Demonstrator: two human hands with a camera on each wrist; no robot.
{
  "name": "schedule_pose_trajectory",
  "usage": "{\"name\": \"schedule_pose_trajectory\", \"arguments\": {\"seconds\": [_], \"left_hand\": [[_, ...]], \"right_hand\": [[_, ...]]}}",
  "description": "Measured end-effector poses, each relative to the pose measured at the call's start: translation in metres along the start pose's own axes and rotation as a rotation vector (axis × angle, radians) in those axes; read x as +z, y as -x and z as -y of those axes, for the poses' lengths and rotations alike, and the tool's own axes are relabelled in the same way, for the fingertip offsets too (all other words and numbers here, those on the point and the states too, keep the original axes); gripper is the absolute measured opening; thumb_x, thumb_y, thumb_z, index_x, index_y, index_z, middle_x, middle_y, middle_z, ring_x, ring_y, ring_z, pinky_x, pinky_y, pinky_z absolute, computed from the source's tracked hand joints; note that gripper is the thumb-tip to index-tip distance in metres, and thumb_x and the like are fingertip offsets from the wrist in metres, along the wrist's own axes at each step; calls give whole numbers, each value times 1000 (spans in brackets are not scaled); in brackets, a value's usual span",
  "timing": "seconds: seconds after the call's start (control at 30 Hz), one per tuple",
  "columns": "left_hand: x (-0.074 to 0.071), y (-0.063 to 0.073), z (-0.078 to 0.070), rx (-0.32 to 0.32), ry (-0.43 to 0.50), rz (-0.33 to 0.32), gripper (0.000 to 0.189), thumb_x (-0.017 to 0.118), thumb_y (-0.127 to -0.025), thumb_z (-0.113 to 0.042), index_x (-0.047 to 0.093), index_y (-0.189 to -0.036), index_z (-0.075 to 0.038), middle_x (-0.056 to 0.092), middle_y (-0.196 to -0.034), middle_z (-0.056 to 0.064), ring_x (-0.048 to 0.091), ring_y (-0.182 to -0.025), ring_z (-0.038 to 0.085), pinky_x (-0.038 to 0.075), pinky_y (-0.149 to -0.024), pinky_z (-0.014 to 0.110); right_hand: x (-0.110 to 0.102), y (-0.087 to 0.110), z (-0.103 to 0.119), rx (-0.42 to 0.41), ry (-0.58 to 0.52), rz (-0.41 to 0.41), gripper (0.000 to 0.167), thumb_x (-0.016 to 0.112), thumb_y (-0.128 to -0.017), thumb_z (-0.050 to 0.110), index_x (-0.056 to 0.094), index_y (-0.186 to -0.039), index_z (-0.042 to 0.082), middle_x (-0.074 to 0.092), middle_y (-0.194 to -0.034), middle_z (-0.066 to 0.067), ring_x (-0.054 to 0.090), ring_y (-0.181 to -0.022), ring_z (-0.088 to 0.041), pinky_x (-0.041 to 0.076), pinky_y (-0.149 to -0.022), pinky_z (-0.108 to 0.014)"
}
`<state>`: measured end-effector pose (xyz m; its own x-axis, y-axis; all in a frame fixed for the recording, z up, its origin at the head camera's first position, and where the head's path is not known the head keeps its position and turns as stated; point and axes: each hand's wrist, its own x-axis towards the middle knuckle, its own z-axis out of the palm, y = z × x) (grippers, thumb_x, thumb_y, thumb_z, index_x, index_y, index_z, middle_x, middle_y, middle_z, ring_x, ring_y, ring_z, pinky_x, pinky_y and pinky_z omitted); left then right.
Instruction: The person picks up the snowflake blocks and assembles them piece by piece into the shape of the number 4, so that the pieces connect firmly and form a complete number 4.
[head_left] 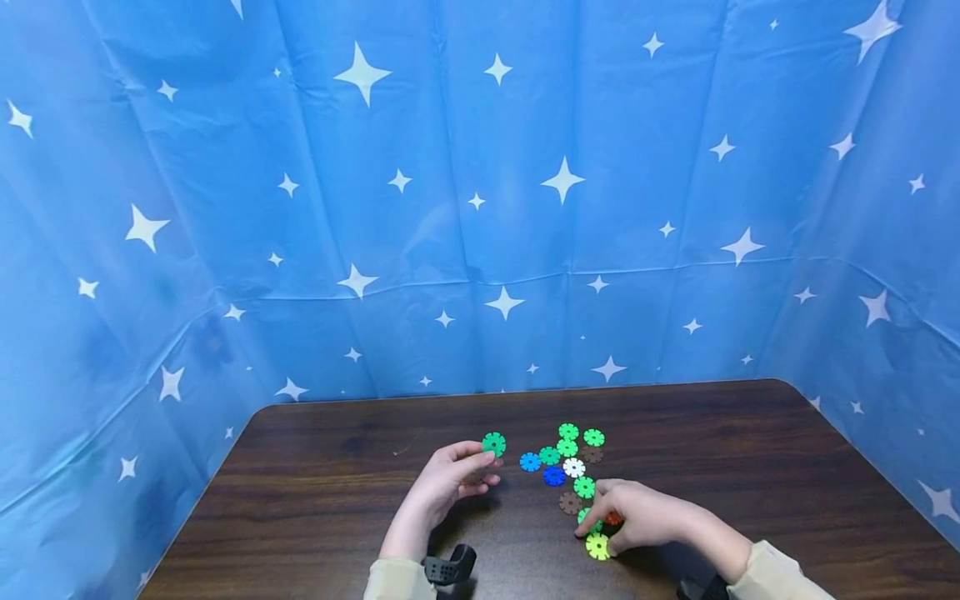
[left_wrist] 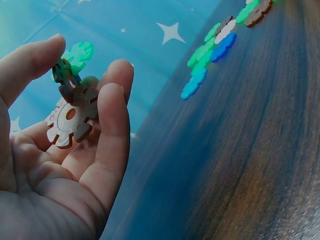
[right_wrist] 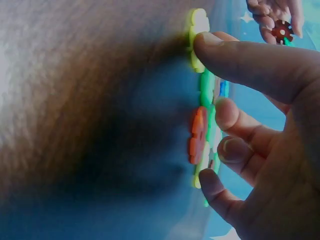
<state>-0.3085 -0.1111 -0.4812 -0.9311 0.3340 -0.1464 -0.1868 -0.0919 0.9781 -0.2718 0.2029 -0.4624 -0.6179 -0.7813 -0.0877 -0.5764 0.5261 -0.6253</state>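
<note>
Cream fabric covers the left forearm as a sleeve, and a black strap sits at that wrist. Next comes the left hand, raised over the worktop, its thumb and fingers gripping a small cluster of joined, slotted discs. At its fingertips shows a green disc; the left wrist view adds a brown disc nearer the palm, with a shadowed part between the two that is hard to make out.

Further right, more discs lie close together on the worktop. A light-blue disc marks the left end of this group, just beside a teal-green disc, with a dark-blue disc slightly nearer the person. Then come two bright green discs, one behind the other at the far side, and a white disc in the middle. One dull brown disc lies nearer; another sits to the right, beyond the white one.

Near the front of the group, the right hand has its thumb and forefinger at opposite edges of a yellow disc, pinching it, while the other fingers are bent and spread. An orange disc is partly hidden under this hand. Behind everything hangs a blue curtain printed with white stars.
</note>
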Motion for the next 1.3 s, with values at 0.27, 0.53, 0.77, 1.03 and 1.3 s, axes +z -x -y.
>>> {"name": "schedule_pose_trajectory", "arguments": {"seconds": [0.27,0.53,0.77,1.03,1.3], "left_hand": [[1,-1,-1,9,4,7,44,67,-93,-26,56,-122,5,65,-114,22,69,-84,19,55,-75,33],[1,-1,-4,9,-2,0,43,68,-92,-26,57,-121,5,66,-114,22,69,-84,19,55,-75,33],[0,-4,-2,7,-8,-4,40,68,-92,-27,60,-117,3,68,-109,19,68,-82,18,55,-73,30],[0,-3,-1,-8,0,-11,39,66,-93,-28,61,-120,1,64,-115,24,68,-81,16,55,-71,28],[3,0,-1,-9,-1,-18,42,62,-96,-27,58,-125,3,63,-119,23,68,-83,17,55,-73,29]], "right_hand": [[5,-2,-4,15,-7,-51,31,76,-77,6,76,-102,23,48,-87,8,33,-69,-2,30,-58,-20],[6,-4,-4,48,-13,-34,28,77,-77,8,71,-98,26,48,-94,9,41,-75,-7,37,-62,-23],[5,-8,-4,59,-41,-46,27,80,-72,8,62,-87,21,49,-83,9,43,-71,-5,38,-61,-22],[-9,-18,-5,11,-254,13,13,72,-78,0,61,-78,6,52,-67,9,42,-56,-2,37,-52,-19],[-30,-43,-14,31,-433,-174,11,69,-86,3,65,-95,-2,61,-77,-3,52,-62,-14,46,-57,-30]]}}
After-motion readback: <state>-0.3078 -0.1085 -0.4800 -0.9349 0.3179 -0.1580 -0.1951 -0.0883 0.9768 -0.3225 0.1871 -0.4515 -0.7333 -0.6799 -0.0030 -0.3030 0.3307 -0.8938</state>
